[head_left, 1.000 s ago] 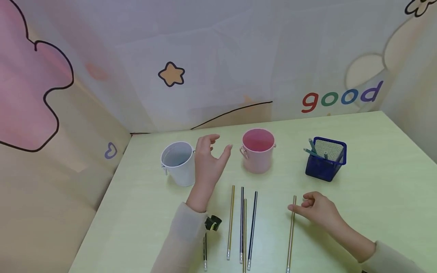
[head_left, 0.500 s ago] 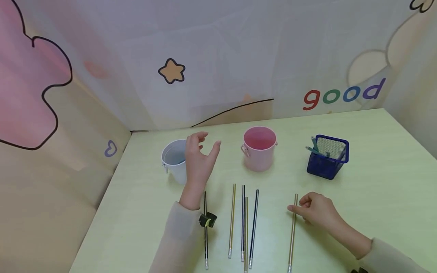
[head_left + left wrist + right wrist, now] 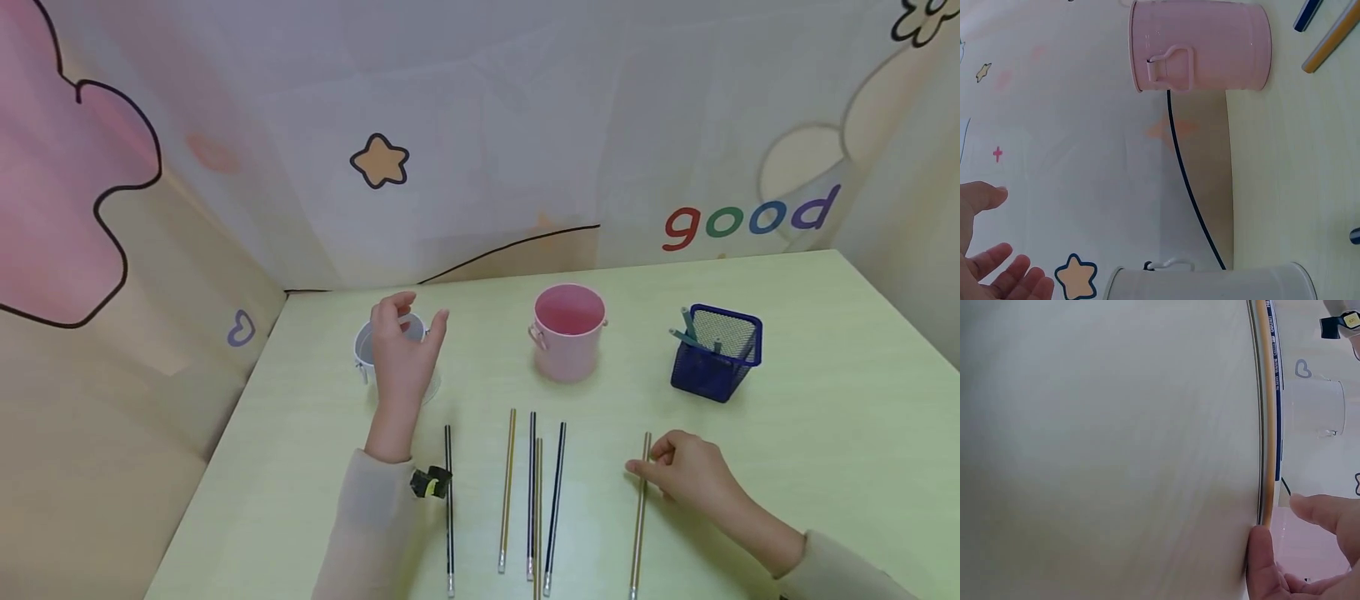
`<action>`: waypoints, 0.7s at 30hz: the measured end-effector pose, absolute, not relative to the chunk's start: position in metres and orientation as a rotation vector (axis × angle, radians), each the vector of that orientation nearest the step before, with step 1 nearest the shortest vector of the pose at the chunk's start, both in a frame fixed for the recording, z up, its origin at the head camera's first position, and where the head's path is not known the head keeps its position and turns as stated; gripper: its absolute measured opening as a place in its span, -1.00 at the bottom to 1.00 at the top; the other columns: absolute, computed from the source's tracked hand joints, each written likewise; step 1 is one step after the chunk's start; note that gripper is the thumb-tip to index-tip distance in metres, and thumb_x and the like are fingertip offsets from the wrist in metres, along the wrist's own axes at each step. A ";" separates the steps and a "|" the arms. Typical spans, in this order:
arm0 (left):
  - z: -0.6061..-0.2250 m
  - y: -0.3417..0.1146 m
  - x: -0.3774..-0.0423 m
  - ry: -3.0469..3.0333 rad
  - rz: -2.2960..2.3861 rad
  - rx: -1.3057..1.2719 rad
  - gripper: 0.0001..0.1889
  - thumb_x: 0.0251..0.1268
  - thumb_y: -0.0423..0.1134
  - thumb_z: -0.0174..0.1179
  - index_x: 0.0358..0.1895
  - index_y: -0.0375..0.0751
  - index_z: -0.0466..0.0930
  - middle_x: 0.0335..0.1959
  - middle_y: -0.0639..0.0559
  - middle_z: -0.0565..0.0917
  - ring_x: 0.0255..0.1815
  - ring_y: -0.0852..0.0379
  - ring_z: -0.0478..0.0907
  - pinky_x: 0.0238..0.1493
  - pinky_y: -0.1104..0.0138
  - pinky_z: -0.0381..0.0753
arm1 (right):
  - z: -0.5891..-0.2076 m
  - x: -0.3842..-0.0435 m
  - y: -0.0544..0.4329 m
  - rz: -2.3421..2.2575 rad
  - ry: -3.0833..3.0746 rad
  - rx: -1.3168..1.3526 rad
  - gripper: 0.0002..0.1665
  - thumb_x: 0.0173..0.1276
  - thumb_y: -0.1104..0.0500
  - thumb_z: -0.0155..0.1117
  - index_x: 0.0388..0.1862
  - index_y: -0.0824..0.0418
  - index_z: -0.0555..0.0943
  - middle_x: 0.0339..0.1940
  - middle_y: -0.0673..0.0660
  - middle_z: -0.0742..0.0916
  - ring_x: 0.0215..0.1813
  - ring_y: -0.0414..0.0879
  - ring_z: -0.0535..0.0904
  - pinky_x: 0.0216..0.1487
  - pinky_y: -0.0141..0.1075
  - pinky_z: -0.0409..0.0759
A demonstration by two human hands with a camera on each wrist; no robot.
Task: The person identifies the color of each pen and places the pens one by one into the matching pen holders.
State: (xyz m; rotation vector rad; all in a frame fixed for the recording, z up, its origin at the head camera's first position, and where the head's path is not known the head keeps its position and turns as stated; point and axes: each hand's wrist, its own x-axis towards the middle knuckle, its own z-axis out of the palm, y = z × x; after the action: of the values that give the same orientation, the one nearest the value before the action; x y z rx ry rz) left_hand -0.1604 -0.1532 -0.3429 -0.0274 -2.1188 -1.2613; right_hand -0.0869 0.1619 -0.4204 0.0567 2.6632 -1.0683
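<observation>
My left hand (image 3: 401, 358) is held in front of the white bucket (image 3: 362, 350), thumb and fingers spread apart with nothing between them. It hides part of the bucket. The left wrist view shows the same loose fingers (image 3: 1007, 275) beside the star on the backdrop. At the right, my right hand (image 3: 697, 471) is low over the table at a gold pencil (image 3: 640, 533). Its thumb crosses over the pencil near the upper end while the fingers lie on the other side. In the right wrist view a gap shows between thumb (image 3: 1319, 509) and fingertips, with one fingertip right at the pencil row.
Several dark and gold pencils with eraser ends, including a gold one (image 3: 507, 492) and a dark one (image 3: 449, 533), lie lengthwise on the table. Behind them stands a pink bucket (image 3: 567, 354). A blue mesh holder (image 3: 701, 372) with teal sticks is at the right back.
My left hand has moved left, from beside the white bucket to in front of it. The right fingers have edged closer to the gold pencil, which stays in place.
</observation>
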 end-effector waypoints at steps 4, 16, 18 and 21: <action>-0.344 -0.162 -0.160 -2.125 -1.258 0.020 -0.54 0.12 -0.27 0.33 0.04 -0.42 0.42 -0.04 -0.30 0.44 0.04 -0.21 0.38 0.08 0.07 0.51 | -0.420 -0.087 0.160 -1.052 2.675 0.056 -0.57 0.13 0.01 0.42 -0.32 0.35 0.51 -0.58 0.03 0.56 -0.62 -0.18 0.46 -0.59 -0.39 0.36; -0.347 -0.185 -0.161 -2.091 -1.260 0.146 -0.49 0.07 -0.27 0.35 0.07 -0.39 0.39 0.05 -0.27 0.39 0.11 -0.13 0.31 0.13 0.05 0.46 | -0.421 -0.087 0.158 -0.987 2.763 -0.004 -0.65 0.15 0.06 0.41 -0.41 0.31 0.53 -0.66 0.00 0.56 -0.64 -0.19 0.41 -0.59 -0.39 0.32; -0.349 -0.186 -0.161 -2.091 -1.266 0.154 -0.47 0.07 -0.27 0.35 0.08 -0.40 0.38 0.06 -0.28 0.38 0.12 -0.13 0.31 0.15 0.04 0.45 | -0.421 -0.087 0.157 -0.982 2.768 -0.004 -0.66 0.15 0.07 0.41 -0.42 0.31 0.53 -0.66 0.00 0.55 -0.63 -0.19 0.40 -0.58 -0.39 0.32; -0.351 -0.188 -0.161 -2.102 -1.266 0.166 -0.45 0.07 -0.25 0.35 0.10 -0.40 0.36 0.08 -0.29 0.36 0.14 -0.13 0.29 0.18 0.04 0.44 | -0.422 -0.086 0.157 -0.979 2.782 -0.005 -0.67 0.14 0.08 0.41 -0.45 0.31 0.54 -0.68 0.00 0.54 -0.63 -0.19 0.40 -0.57 -0.38 0.32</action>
State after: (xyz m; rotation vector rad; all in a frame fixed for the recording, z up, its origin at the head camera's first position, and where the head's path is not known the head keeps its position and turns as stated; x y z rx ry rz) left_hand -0.1610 -0.1878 -0.3513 0.1658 -2.1017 -1.2655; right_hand -0.0864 0.1568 -0.4219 -0.0052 2.7822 -0.9794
